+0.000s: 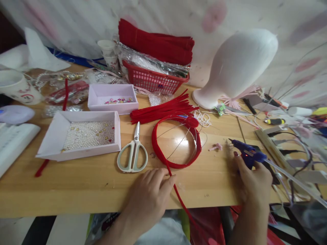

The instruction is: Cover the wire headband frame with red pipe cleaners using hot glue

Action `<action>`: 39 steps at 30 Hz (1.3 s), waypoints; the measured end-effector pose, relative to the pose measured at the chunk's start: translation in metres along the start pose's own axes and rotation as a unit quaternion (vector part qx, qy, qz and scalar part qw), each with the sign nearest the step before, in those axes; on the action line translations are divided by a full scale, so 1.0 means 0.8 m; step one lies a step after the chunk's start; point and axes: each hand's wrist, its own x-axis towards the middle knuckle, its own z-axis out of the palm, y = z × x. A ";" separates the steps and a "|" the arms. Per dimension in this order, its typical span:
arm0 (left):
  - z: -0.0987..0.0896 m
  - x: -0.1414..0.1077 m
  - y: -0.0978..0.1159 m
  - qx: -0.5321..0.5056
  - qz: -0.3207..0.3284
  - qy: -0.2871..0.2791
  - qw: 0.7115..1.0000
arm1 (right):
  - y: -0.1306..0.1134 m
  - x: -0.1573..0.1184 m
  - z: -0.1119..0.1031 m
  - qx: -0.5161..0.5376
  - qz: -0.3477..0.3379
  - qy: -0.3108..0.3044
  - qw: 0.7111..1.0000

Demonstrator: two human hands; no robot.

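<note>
My left hand (pixel 153 194) rests at the table's front edge, thumb and fingers closed on a red fuzzy strip (pixel 180 197) that hangs over the edge. That strip meets the near side of a red-wrapped hoop (pixel 156 144), which lies flat and has thin wires across it and a red oval piece (pixel 191 122) at its far side. At the right, my right hand (pixel 251 180) is around a blue glue gun (pixel 246 151), whose nozzle points left and whose clear glue stick trails to the right. A small pink piece (pixel 216 147) lies between hoop and nozzle.
White-handled scissors (pixel 133 156) lie left of the hoop. Farther left stand a box of pearl beads (pixel 117 131) and a box of gems (pixel 112 90). Behind are red strips (pixel 163 109), a red basket (pixel 153 80) and a white mannequin head (pixel 242 64). A power strip (pixel 274 153) and cables lie right.
</note>
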 end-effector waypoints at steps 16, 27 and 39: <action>-0.002 0.001 -0.004 -0.072 -0.054 0.005 0.996 | -0.128 -0.160 -0.044 0.269 -0.329 -0.237 0.874; -0.004 0.005 -0.004 -0.102 -0.077 -0.004 0.992 | -0.152 -0.152 -0.021 0.240 -0.454 -0.217 0.830; -0.005 0.004 -0.003 -0.116 -0.080 -0.009 0.990 | -0.145 -0.152 -0.014 0.231 -0.454 -0.211 0.834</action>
